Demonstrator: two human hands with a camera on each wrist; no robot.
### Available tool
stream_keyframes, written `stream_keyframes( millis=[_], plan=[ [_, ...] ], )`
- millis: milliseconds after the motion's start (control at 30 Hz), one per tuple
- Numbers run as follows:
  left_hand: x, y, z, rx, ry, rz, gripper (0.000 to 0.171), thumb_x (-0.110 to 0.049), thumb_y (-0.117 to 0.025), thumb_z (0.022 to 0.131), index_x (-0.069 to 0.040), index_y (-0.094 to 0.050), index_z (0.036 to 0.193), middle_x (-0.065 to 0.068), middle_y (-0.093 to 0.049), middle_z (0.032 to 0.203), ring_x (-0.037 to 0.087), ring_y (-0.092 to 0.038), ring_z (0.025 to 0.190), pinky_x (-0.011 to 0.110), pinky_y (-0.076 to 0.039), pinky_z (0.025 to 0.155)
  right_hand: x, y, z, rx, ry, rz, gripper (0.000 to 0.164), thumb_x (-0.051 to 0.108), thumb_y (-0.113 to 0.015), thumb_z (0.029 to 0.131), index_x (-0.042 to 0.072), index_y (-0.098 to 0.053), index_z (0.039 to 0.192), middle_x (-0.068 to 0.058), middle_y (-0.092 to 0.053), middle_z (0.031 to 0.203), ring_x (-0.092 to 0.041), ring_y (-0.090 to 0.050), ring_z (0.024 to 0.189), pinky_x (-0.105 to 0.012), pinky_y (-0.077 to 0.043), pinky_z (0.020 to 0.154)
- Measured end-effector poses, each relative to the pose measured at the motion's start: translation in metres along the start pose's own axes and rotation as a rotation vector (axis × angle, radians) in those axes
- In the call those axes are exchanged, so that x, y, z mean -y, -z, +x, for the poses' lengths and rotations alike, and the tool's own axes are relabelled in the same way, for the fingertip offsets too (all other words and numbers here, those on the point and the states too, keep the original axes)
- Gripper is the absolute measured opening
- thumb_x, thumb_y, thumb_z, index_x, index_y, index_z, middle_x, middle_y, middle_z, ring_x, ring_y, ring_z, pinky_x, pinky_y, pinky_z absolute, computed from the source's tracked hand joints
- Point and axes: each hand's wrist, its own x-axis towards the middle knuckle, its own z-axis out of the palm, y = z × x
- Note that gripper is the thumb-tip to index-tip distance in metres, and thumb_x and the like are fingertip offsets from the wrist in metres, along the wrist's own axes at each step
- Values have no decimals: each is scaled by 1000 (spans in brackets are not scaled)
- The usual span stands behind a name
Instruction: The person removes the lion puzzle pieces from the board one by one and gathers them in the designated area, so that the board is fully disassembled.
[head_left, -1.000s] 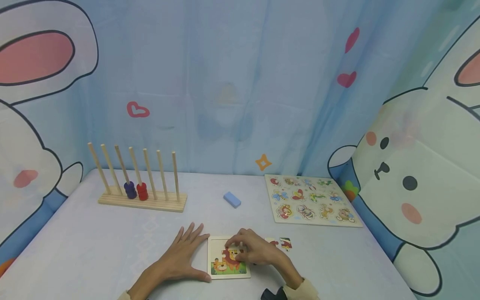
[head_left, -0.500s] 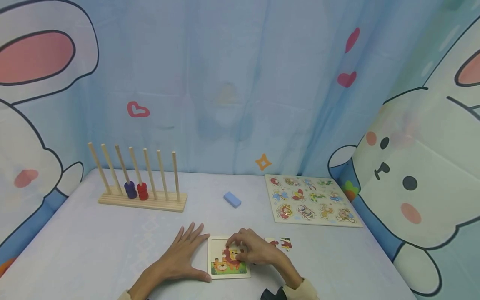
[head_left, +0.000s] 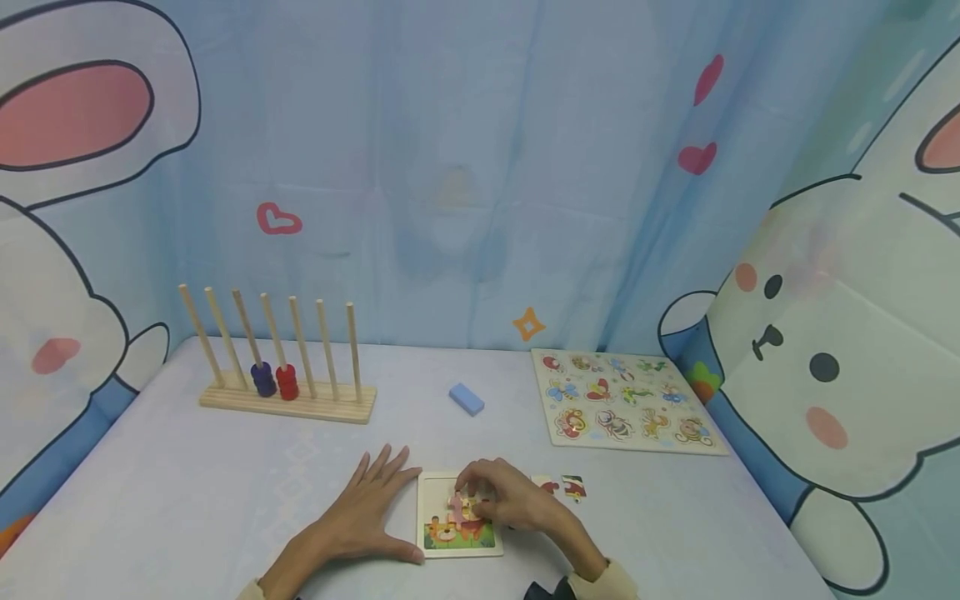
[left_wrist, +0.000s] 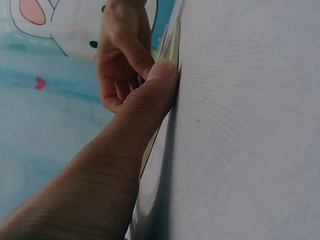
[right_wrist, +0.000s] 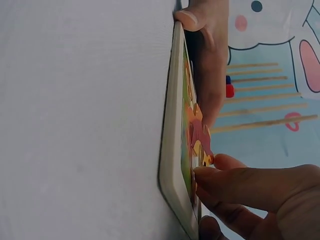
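A small wooden jigsaw tray [head_left: 422,521] with a cream frame lies near me, its animal picture partly filled along the bottom. My left hand [head_left: 365,510] is spread flat beside its left edge; the thumb touches the near-left corner. Over the tray, my right hand [head_left: 512,498] pinches a lion puzzle piece [right_wrist: 201,137] between thumb and fingers. In the right wrist view that piece stands tilted up, partly off the tray surface. The fingers cover part of it in the head view. The left wrist view shows mostly the left thumb [left_wrist: 162,72], with the right hand behind.
Loose puzzle pieces [head_left: 573,487] lie right of the tray, partly behind the right hand. A blue block [head_left: 467,398] sits farther back. At back left stands a wooden peg rack [head_left: 300,407] with blue and red beads; at back right lies an animal puzzle board [head_left: 630,404].
The lion piece has tilted up and now catches the light, looking pinker. My right fingers have shifted slightly with it. The left hand stays in place; the head view has moved a little.
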Motion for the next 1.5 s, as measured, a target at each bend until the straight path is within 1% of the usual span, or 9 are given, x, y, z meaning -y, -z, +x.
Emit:
stream_keyframes(
  millis=[167,433,700,900,1033,1167,1233,1367,1500],
  plan=[
    [0,0,1,1,9,3,110,-80,-67,60,-17,-40,146,12,-22,158,39,-9,146,60,-3,116,2,-1,1,-7,-13,-4,31,-1,-69,81,21,-64,104,8,-59,88,-12,-46,84,-24,-38,71],
    [0,0,0,-3,0,9,110,-80,-67,60,-17,-39,146,12,-21,158,39,-9,146,60,-2,116,4,-1,2,-15,-27,30,23,11,-73,83,21,-64,101,12,-62,96,-12,-50,94,-33,-42,87],
    [-1,0,0,2,4,7,109,-79,-67,61,-17,-39,146,12,-21,159,38,-9,146,60,-3,116,6,-4,3,-36,-51,124,21,8,-71,83,18,-64,101,7,-62,88,-10,-54,78,-23,-46,68],
    [-1,0,-1,-7,-8,1,109,-78,-68,61,-16,-40,146,13,-21,158,39,-9,146,61,-2,116,1,1,-2,-78,-45,206,17,10,-67,89,16,-64,105,3,-61,85,-8,-56,74,-21,-49,67],
    [0,-1,-1,-16,-17,1,110,-79,-67,61,-16,-40,146,14,-22,158,40,-10,146,61,-3,115,-9,14,-12,-120,-39,275,17,16,-64,93,11,-63,109,-3,-62,84,-12,-59,72,-23,-50,65],
    [0,-1,-1,-20,-21,11,110,-80,-66,60,-16,-39,146,14,-22,158,39,-10,146,60,-3,116,-24,33,-30,-136,-67,319,23,15,-63,93,5,-60,114,-7,-64,83,-16,-59,70,-24,-48,63],
    [0,-1,-1,-19,-20,12,110,-80,-66,60,-16,-39,146,13,-22,158,39,-10,146,60,-3,116,-33,43,-41,-116,-91,324,26,14,-64,93,3,-60,115,-8,-64,83,-17,-59,70,-25,-47,62],
    [0,-1,-1,-15,-14,7,110,-80,-66,61,-17,-39,146,13,-21,158,39,-9,146,60,-3,116,-48,58,-62,-32,-141,284,27,17,-65,91,4,-61,113,-7,-65,83,-16,-57,69,-26,-46,60],
    [0,0,-1,-13,-12,2,110,-79,-67,61,-17,-39,146,13,-21,158,39,-9,146,60,-2,116,-55,65,-72,10,-175,235,25,19,-66,89,5,-65,109,-6,-65,86,-11,-54,68,-24,-45,60]
  ],
)
